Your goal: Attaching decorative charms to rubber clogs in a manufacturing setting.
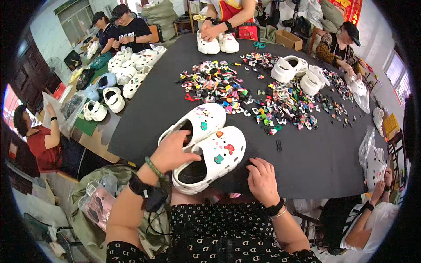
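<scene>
Head view: a pair of white foam clogs lies at the near edge of the black table. The left hand curls around the heel openings; the right hand rests beside, fingers bent, holding nothing. The clogs look light, springy, and best gripped by the rim.

Left hand covers the heel opening of the far white clog; fingertips out of sight inside it. Right hand hides the table edge beneath; whether it pins anything, cannot tell. Near clog: sole unseen. Charm pile: single shapes too small to make out. Picture rim blacked out.
</scene>
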